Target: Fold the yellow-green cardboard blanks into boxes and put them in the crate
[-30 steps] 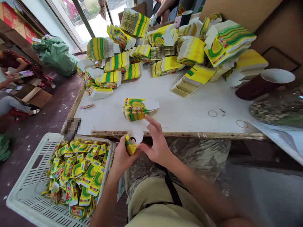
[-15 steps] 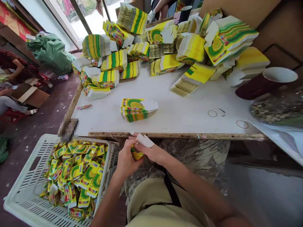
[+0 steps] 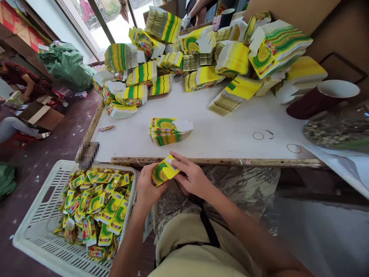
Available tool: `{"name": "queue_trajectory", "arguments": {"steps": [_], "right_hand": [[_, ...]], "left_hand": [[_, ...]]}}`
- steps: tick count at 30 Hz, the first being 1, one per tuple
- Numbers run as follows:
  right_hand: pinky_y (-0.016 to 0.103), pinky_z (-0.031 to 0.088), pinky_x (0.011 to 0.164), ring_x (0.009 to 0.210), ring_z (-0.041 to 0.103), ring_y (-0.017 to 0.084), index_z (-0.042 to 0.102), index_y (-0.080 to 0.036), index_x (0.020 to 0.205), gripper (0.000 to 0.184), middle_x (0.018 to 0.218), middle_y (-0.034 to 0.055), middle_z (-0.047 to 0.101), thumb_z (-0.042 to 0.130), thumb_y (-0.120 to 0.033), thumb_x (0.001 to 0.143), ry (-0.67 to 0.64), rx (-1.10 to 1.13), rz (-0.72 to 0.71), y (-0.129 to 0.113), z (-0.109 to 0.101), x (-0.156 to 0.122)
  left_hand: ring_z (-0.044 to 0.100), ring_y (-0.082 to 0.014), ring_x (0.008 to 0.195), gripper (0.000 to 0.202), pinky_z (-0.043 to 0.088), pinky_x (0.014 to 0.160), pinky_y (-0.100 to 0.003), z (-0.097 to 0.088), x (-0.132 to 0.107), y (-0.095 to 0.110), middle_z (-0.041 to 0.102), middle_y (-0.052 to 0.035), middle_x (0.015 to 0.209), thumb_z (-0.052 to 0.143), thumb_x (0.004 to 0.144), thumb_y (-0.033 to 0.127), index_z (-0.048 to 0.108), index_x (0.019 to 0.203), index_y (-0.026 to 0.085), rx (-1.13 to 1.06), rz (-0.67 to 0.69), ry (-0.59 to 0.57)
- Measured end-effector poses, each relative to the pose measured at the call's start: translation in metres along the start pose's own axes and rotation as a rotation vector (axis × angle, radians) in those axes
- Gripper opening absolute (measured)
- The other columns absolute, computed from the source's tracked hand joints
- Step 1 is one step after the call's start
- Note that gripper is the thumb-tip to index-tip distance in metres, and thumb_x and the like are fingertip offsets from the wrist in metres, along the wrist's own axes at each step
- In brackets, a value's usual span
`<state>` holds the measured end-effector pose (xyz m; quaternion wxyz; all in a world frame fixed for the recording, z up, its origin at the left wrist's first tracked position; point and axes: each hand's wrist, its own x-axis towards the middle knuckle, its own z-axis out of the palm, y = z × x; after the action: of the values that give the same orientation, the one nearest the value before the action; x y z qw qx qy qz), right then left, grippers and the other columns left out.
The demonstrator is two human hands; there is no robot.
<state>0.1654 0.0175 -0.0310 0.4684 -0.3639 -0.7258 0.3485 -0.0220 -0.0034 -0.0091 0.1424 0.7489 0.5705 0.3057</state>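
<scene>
A white table (image 3: pixel 219 127), window (image 3: pixel 113 27) beyond — left hand (image 3: pixel 147 188) and right hand (image 3: pixel 191 179) grip one carton (image 3: pixel 163 171).

The small folded carton (image 3: pixel 163 170) is yellow with green curved bands, and the flat carton stack (image 3: pixel 166 131) has yellow, green and a little red print. The basket (image 3: pixel 31 227) is white, the cup (image 3: pixel 317 100) dark maroon with white inside, the bag (image 3: pixel 67 65) green.

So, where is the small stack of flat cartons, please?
In the head view the small stack lies on the white table, left of centre near its front edge, just beyond the folded box in the left hand and right hand.
</scene>
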Motion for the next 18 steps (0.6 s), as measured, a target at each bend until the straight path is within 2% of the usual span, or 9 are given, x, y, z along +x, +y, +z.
{"name": "queue_trajectory", "arguments": {"steps": [3,5,8,11,13,15,18], "right_hand": [[0.045,0.047,0.104,0.132,0.049,0.029,0.063,-0.018,0.122,0.031,0.149,0.0196,0.041,0.057,-0.018,0.092,-0.116,-0.064,-0.034,0.005,-0.004,-0.002],[0.047,0.048,0.103,0.13,0.05,0.03,0.066,-0.017,0.116,0.026,0.145,0.0211,0.043,0.058,-0.02,0.091,-0.154,-0.084,-0.045,0.007,-0.01,-0.001],[0.046,0.048,0.101,0.125,0.054,0.028,0.071,-0.021,0.108,0.022,0.138,0.0172,0.05,0.066,-0.022,0.087,-0.202,-0.048,-0.048,0.01,-0.018,0.004],[0.042,0.05,0.098,0.116,0.06,0.025,0.074,-0.024,0.099,0.019,0.133,0.0129,0.054,0.074,-0.023,0.081,-0.134,0.028,0.019,0.011,-0.018,0.01],[0.042,0.049,0.099,0.119,0.059,0.026,0.075,-0.024,0.098,0.018,0.136,0.0125,0.053,0.075,-0.022,0.08,-0.062,0.051,0.045,0.011,-0.013,0.013],[0.043,0.047,0.103,0.127,0.053,0.028,0.074,-0.025,0.103,0.023,0.142,0.0129,0.049,0.074,-0.023,0.081,-0.053,0.052,0.029,0.009,-0.005,0.015],[0.043,0.046,0.104,0.128,0.053,0.027,0.068,-0.024,0.118,0.031,0.142,0.0145,0.05,0.066,-0.023,0.087,-0.071,0.043,0.037,0.003,0.007,0.02]], "left_hand": [[0.06,-0.0225,0.101,0.053,0.05,0.088,-0.036,-0.005,-0.001,-0.002,0.064,-0.0067,0.109,0.076,0.071,0.024,0.054,0.119,0.021,-0.007,0.008,0.002],[0.061,-0.0221,0.101,0.053,0.05,0.088,-0.035,-0.005,-0.001,-0.003,0.065,-0.0065,0.11,0.077,0.071,0.027,0.055,0.119,0.021,-0.019,0.008,-0.019],[0.062,-0.0213,0.1,0.054,0.051,0.088,-0.033,-0.004,0.003,-0.003,0.066,-0.006,0.11,0.078,0.071,0.031,0.057,0.12,0.022,-0.044,0.02,-0.039],[0.062,-0.0207,0.099,0.052,0.051,0.087,-0.033,-0.005,0.009,-0.001,0.066,-0.006,0.11,0.077,0.072,0.03,0.057,0.119,0.022,-0.064,0.037,-0.034],[0.062,-0.0208,0.099,0.051,0.051,0.087,-0.033,-0.006,0.012,-0.001,0.066,-0.0062,0.109,0.076,0.072,0.029,0.057,0.119,0.021,-0.072,0.03,-0.013],[0.062,-0.021,0.1,0.052,0.051,0.088,-0.033,-0.007,0.013,-0.003,0.066,-0.0063,0.11,0.077,0.072,0.029,0.056,0.12,0.021,-0.069,0.01,0.01],[0.062,-0.0213,0.1,0.055,0.051,0.088,-0.034,-0.007,0.012,-0.007,0.065,-0.0065,0.11,0.078,0.072,0.033,0.055,0.121,0.022,-0.043,-0.022,0.02]]}}
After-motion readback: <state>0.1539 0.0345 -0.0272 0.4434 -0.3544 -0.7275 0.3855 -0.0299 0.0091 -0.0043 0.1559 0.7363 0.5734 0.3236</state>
